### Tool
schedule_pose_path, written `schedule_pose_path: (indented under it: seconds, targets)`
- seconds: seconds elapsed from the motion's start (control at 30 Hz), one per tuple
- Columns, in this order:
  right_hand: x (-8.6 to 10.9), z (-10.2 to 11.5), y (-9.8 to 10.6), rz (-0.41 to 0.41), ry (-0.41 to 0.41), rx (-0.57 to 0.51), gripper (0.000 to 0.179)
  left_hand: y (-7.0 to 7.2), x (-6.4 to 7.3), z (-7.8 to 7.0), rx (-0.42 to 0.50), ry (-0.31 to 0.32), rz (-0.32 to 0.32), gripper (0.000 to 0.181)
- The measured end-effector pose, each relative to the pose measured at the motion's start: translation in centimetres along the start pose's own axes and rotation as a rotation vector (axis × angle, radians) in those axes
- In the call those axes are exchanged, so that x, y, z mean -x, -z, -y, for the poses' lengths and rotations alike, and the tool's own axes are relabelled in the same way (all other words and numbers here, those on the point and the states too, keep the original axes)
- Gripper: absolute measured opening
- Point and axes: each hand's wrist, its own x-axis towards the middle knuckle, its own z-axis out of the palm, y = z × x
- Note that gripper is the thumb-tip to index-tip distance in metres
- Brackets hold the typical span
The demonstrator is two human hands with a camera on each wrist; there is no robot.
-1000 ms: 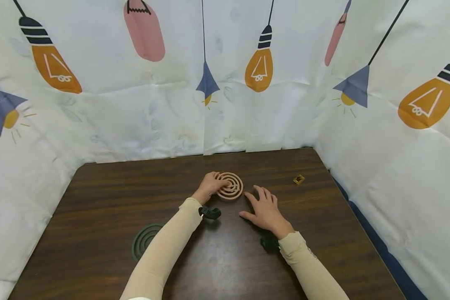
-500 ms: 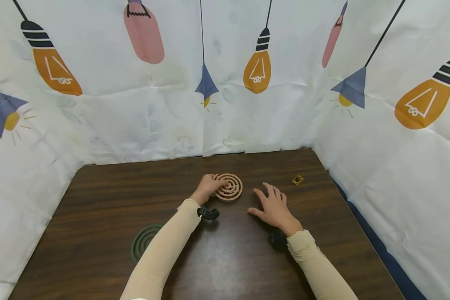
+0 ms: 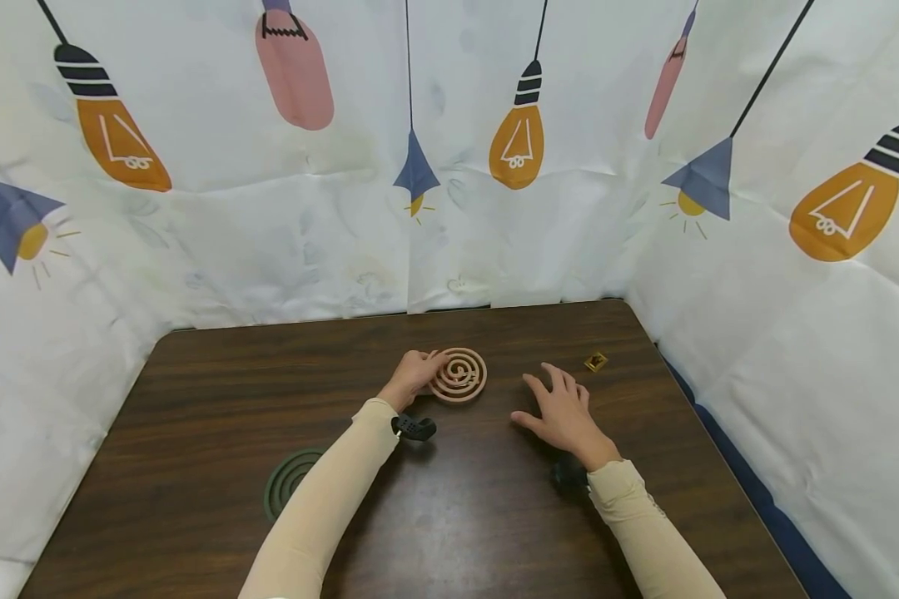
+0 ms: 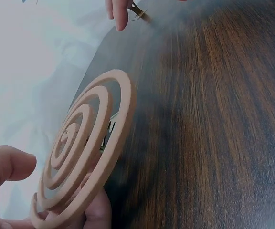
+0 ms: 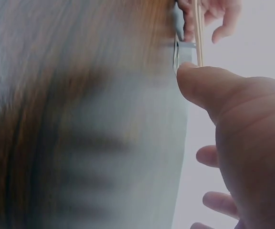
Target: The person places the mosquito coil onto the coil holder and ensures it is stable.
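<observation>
A tan mosquito coil [image 3: 458, 376] sits level, slightly raised above the table toward the back. Through its rings, a small metal stand [image 4: 110, 132] shows beneath it in the left wrist view. My left hand [image 3: 415, 372] is at the coil's left edge. Its thumb [image 4: 15, 163] is lifted clear of the rings, while fingers [image 4: 98, 210] lie under the coil, perhaps touching it. My right hand [image 3: 567, 418] hovers over the table to the right, fingers spread, holding nothing. Beyond it lies a small gold-coloured metal piece [image 3: 596, 361].
A green coil [image 3: 288, 482] lies on the dark wooden table [image 3: 195, 399], partly hidden by the left sleeve [image 3: 330, 499]. White printed cloth [image 3: 285, 241] hangs round the back and sides of the table.
My left thumb has lifted off the middle of the coil and drawn back left. My right hand has moved right, away from the coil. The coil stays in place.
</observation>
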Motion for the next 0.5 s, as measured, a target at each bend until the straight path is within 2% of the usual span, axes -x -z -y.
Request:
schedule_pose_path:
  seconds: [0.17, 0.33, 0.5]
  targets:
    - [0.1, -0.6, 0.6, -0.02, -0.006, -0.001, 0.075, 0.4, 0.2, 0.1, -0.019, -0.024, -0.006, 0.041]
    - [0.4, -1.5, 1.3, -0.03, -0.016, 0.018, 0.075, 0.9, 0.4, 0.1, -0.027, -0.015, 0.015, 0.04]
    - [0.6, -2.4, 2.2, -0.045, -0.02, 0.035, 0.074, 1.6, 0.6, -0.2, -0.038, -0.004, 0.002, 0.04]
